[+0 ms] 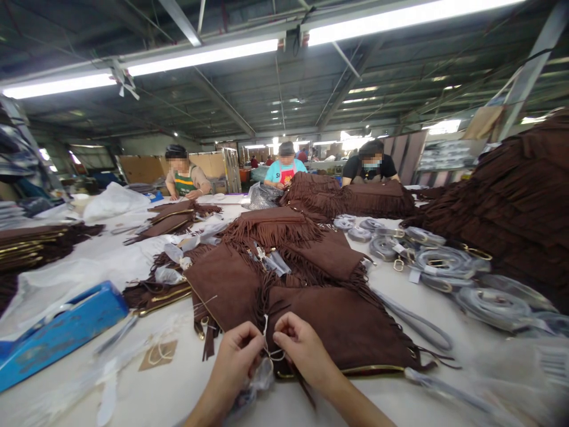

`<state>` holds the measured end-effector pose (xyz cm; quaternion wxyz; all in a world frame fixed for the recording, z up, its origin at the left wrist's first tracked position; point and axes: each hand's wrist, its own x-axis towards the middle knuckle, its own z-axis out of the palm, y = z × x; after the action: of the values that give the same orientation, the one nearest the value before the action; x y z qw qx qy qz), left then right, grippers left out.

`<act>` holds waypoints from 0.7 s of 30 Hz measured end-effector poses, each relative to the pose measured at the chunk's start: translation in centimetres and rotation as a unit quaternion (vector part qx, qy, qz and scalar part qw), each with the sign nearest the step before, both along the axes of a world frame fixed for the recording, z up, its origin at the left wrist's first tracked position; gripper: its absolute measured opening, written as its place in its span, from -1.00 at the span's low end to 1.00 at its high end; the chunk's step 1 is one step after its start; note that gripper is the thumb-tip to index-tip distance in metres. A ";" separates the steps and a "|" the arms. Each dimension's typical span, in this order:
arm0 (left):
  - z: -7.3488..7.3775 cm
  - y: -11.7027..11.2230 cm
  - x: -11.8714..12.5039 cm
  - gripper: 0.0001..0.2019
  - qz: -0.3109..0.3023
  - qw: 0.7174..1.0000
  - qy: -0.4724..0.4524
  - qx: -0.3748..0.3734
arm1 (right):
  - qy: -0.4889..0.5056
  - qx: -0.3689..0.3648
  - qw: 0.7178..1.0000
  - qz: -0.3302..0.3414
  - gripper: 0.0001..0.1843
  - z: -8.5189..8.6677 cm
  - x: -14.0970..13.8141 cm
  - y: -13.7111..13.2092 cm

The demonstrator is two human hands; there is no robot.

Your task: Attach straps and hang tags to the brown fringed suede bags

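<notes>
Between my two hands runs a thin white string (267, 332), pinched at the fingertips over the near edge of a brown fringed bag (329, 323). My left hand (242, 353) is closed on one part of the string, beside the bag's corner. Closed as well, my right hand (302, 344) holds the string a little to the right. Below the fingers hangs clear plastic wrapping (262, 379); what is inside it I cannot make out. A gold zip (368, 372) lines the bag's near edge. Another brown bag (226, 281) lies flat just behind my left hand.
Left stands a blue tape dispenser (66, 332), near a brown tag (157, 356) with string. Plastic-wrapped coiled straps (448, 261) lie at right, before a tall pile of brown fringed bags (511, 201). Across the table are three people, one in a blue shirt (273, 172).
</notes>
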<state>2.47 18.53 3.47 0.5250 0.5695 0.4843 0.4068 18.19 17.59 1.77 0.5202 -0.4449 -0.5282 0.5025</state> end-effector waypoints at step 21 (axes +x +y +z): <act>0.0 0.0 -1.2 -0.85 -0.066 0.943 -0.308 -0.107 | 0.030 0.018 0.996 -0.078 -0.88 -0.6 -0.3 -0.2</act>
<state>1.32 18.50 3.50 0.7319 0.3875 0.3016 0.4724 17.85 17.38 1.14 0.5814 -0.4602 -0.4849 0.4637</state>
